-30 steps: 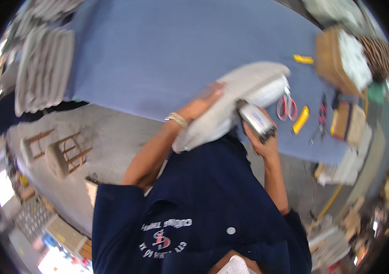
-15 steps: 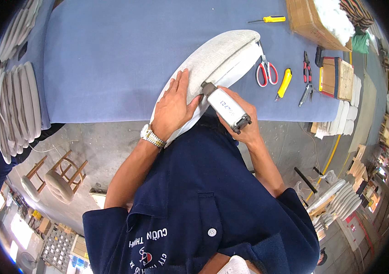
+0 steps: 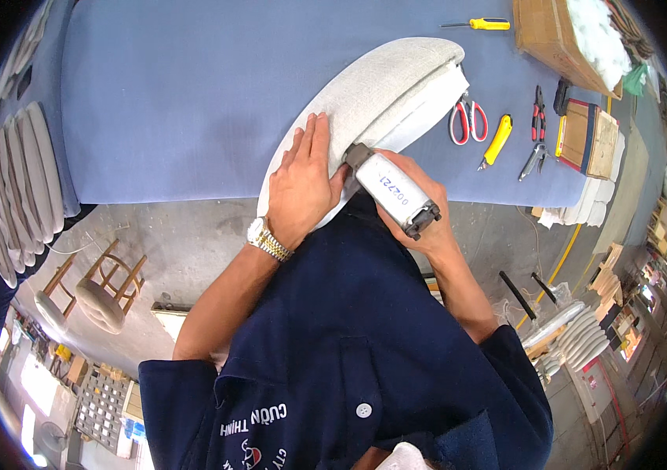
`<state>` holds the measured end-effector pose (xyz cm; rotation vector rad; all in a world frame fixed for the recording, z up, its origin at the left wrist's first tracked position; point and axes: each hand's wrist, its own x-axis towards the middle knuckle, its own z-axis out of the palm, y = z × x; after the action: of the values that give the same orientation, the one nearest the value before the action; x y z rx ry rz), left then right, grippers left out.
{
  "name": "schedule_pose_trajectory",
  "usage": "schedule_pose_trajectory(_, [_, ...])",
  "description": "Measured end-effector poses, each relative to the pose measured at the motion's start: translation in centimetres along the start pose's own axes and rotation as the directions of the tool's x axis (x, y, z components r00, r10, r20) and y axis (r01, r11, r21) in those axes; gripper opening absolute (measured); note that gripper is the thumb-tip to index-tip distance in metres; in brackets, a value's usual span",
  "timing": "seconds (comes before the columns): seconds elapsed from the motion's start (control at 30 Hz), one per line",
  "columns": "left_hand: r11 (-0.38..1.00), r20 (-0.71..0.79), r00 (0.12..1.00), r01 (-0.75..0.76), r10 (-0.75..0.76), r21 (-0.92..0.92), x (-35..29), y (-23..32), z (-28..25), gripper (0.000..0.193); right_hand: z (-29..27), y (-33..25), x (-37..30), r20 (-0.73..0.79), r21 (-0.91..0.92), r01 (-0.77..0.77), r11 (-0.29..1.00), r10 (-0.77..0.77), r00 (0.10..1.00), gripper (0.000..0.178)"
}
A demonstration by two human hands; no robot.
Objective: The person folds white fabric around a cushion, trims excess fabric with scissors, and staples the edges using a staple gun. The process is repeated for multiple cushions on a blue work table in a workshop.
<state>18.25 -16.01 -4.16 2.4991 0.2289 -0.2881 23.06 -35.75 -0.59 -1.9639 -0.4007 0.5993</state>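
A curved, light grey upholstered cushion (image 3: pixel 365 82) stands tilted at the near edge of the blue-covered table, its white underside turned partly toward me. My left hand (image 3: pixel 302 184) lies on the grey fabric with fingers stretched out, its thumb close to the tool's nose. In my right hand (image 3: pixel 427 200) is a pneumatic staple gun (image 3: pixel 392 188) with a whitish body and dark nose, the nose against the cushion's seam edge. My right fingers wrap round its handle, mostly hidden beneath the body. Whether the trigger is pressed cannot be seen.
Right of the cushion lie red-handled scissors (image 3: pixel 468 121), a yellow utility knife (image 3: pixel 496 141), pliers (image 3: pixel 538 113), a grey hand tool (image 3: pixel 534 160) and a yellow screwdriver (image 3: pixel 490 24). A cardboard box (image 3: pixel 549 39) of white stuffing stands beyond. Stacked grey cushions (image 3: pixel 20 180) are at left.
The view has shifted slightly, so the table things appear farther right. My left hand stays on the cushion, and the staple gun's nose remains at its seam, still in my right hand.
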Motion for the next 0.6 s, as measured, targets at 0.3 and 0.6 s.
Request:
schedule_pose_trajectory(0.3, [1.000, -0.005, 1.000, -0.021, 0.021, -0.002, -0.1, -0.1, -0.1, 0.083, -0.3, 0.9, -1.0, -0.012, -0.013, 0.103, 0.995, -0.103, 0.995, 0.057])
schedule_pose_trajectory(0.6, [1.000, -0.002, 1.000, 0.009, -0.009, 0.007, -0.2, 0.4, 0.4, 0.088, 0.0, 0.3, -0.7, 0.047, 0.002, -0.006, 1.000, 0.006, 0.999, 0.060])
